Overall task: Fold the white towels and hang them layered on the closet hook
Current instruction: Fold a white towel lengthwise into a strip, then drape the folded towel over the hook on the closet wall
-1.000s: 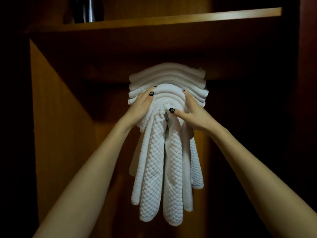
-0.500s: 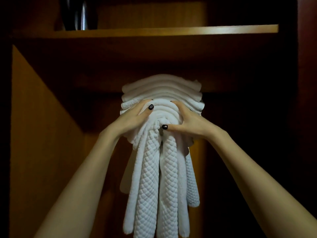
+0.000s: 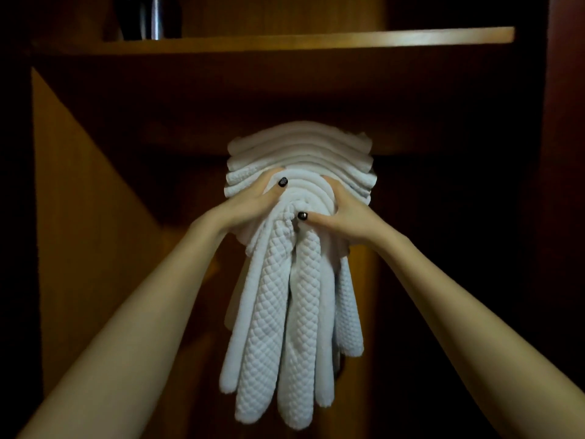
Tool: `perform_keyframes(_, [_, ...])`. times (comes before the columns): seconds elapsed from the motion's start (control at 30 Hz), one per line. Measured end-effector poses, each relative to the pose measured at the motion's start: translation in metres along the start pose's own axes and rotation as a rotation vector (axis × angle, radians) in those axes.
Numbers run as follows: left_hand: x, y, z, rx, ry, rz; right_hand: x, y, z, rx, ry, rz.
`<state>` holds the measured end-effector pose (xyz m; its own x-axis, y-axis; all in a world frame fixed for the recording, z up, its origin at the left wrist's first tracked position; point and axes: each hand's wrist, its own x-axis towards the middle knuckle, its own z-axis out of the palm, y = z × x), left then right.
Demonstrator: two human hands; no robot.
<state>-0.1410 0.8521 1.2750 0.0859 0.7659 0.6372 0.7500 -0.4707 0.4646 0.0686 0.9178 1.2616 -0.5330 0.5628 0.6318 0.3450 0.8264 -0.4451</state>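
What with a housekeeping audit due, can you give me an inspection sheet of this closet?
Surface: wooden shelf above, lit along its front edge.
Job's things: white towels hang layered in arched folds, quilted ends dangling; the hook is hidden.
Clutter: dark shiny object on the shelf, too dim to identify.
Grippers: left hand and right hand each grip the frontmost fold, one on either side.
Cables: nothing seen.
Surroundings: wooden side panel at left; the rest is dark.

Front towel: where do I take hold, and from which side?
Take the front towel by its bunched top fold, from both sides, as the left hand and right hand do. It arches narrow there, so a grip can close round it; the quilted tails below hang loose.
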Motion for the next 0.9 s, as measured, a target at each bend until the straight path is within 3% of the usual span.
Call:
perform_keyframes(0.23, [-0.058,0.023,0.010,0.220,0.270,-0.029,-0.065,-0.010,-0.012,-0.043,-0.020,0.093])
perform_keyframes(0.37, [-0.105,0.058,0.048,0.298,0.284,0.061,-0.135,-0.023,-0.022,-0.099,0.039,0.154])
perform_keyframes(0.6, [-0.193,0.113,0.159,0.262,0.041,0.091,-0.291,-0.030,-0.048,-0.210,-0.047,0.275])
perform_keyframes(0.7, [-0.215,0.139,0.212,0.258,-0.152,0.177,-0.363,-0.008,-0.068,-0.274,-0.081,0.414])
perform_keyframes(0.9, [-0.252,0.213,0.348,0.132,-0.381,0.280,-0.523,0.046,-0.130,-0.310,-0.090,0.793])
